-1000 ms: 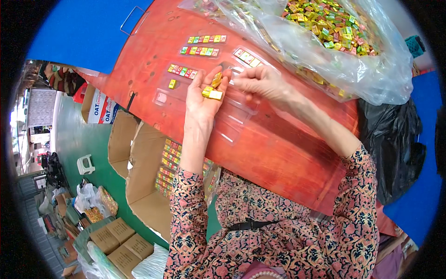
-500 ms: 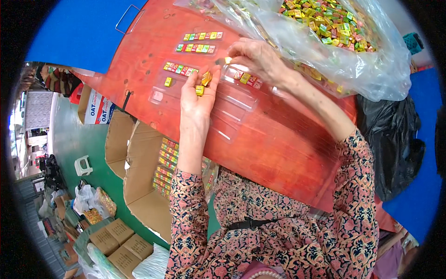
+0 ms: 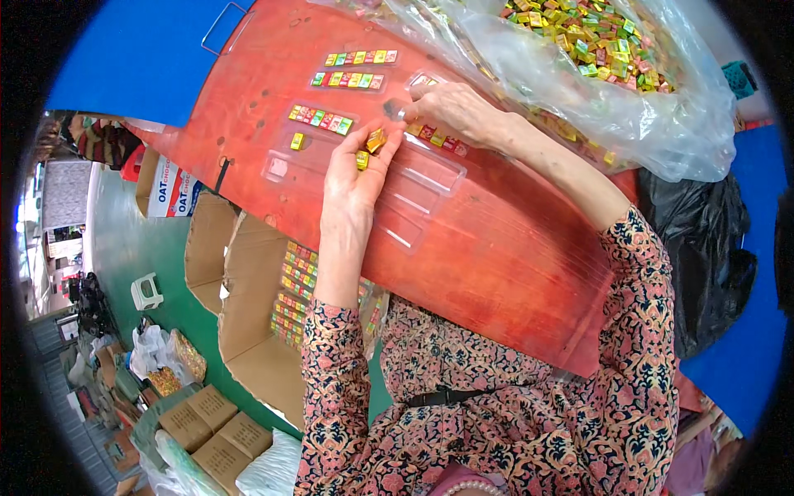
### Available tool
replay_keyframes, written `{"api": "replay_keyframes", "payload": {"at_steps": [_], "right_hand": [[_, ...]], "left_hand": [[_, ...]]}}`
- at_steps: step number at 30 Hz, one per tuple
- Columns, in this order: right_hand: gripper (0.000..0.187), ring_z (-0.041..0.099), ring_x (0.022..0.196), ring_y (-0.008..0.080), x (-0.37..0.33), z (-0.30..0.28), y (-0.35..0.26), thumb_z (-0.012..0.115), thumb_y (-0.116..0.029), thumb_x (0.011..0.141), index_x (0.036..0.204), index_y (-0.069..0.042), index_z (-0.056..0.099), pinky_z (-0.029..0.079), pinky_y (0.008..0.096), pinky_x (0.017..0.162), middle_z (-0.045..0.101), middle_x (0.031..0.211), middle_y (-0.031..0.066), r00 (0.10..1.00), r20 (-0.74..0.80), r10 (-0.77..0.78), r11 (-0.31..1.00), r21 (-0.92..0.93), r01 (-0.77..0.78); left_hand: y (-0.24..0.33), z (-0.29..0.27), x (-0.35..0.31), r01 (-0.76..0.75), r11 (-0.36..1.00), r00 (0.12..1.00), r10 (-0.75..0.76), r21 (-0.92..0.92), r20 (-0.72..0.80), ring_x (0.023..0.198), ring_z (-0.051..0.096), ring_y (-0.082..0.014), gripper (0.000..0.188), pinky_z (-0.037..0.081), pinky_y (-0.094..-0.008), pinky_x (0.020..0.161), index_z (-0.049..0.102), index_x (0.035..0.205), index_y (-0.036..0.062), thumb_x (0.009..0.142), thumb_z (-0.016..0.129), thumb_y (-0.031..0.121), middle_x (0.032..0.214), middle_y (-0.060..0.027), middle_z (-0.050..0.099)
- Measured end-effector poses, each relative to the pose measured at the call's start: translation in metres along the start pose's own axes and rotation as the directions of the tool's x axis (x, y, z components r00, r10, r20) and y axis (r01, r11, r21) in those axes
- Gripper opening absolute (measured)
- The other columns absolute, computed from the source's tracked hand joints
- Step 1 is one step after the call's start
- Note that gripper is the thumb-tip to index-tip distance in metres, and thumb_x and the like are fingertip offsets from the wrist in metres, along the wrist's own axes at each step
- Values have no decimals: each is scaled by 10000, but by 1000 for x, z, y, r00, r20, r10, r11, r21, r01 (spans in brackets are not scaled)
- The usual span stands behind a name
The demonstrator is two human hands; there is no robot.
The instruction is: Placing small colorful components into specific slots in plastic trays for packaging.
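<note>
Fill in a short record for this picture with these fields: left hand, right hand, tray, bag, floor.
left hand: left hand pinches small wrapped candies over the tray
right hand: right hand presses on a row of candies
tray: clear plastic tray on red table
bag: clear plastic bag full of candies
floor: open cardboard box holding filled trays

View: single head-worn fisheye camera, the left of a side-by-side pair; no second view supplied, so no shared field to record. Position: above the person's chest, looking steeply down and forward; patterned sleeves enter from the lower edge. Range: close; the left hand [image 3: 357, 178] and right hand [image 3: 451, 109] sit near the upper centre, over the red table [image 3: 496, 248]. Field: wide; circular frame with black corners; straight table edges bow toward the rim; floor and cardboard boxes [image 3: 248, 331] fall away at lower left; clear bag of sweets [image 3: 628, 99] at upper right.
</note>
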State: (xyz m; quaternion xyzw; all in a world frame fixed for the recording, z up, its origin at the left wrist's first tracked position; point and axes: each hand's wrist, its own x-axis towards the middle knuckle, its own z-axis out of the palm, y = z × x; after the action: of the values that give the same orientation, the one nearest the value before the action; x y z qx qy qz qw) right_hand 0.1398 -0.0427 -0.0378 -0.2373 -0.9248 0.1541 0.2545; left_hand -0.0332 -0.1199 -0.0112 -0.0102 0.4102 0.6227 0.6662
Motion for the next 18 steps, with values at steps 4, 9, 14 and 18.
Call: {"api": "replay_keyframes", "payload": {"at_steps": [4, 9, 14, 18], "right_hand": [[176, 588, 843, 306, 1, -3, -3, 550, -51, 717, 861, -70, 650, 474, 397, 705, 610, 825, 115, 997, 32, 65, 997, 43, -67], [187, 585, 696, 256, 0, -10, 7, 544, -142, 825, 955, -55, 645, 458, 349, 609, 601, 783, 111, 992, -73, 106, 975, 204, -90], [286, 439, 502, 18, -15, -49, -17, 548, -327, 894, 930, -63, 652, 343, 182, 441, 544, 709, -43, 747, 206, 632, 405, 734, -545], [291, 464, 496, 29, -46, -75, -13, 548, -318, 893, 934, -46, 642, 387, 175, 456, 534, 672, -41, 725, 258, 638, 350, 742, -572]], "left_hand": [[-1, -3, 5, 18, 1000, 1000, -18, -4, 24, 1024, 515, -422, 242, 456, -468, 926, 438, 1050, -150, 891, 413, 31, 1082, -268, 479], [-3, 3, 7, 9, 1000, 999, -10, 21, 43, 1026, 516, -428, 249, 457, -464, 928, 432, 1064, -151, 891, 406, 26, 1061, -272, 495], [-7, 15, -5, 29, 999, 997, -31, 26, 68, 1038, 510, -431, 283, 445, -466, 937, 427, 1099, -150, 908, 400, 57, 1082, -288, 496], [-19, 33, -13, 113, 994, 987, -113, 5, 111, 1060, 506, -384, 299, 430, -459, 947, 448, 1136, -103, 921, 419, 104, 1098, -265, 507]]}}
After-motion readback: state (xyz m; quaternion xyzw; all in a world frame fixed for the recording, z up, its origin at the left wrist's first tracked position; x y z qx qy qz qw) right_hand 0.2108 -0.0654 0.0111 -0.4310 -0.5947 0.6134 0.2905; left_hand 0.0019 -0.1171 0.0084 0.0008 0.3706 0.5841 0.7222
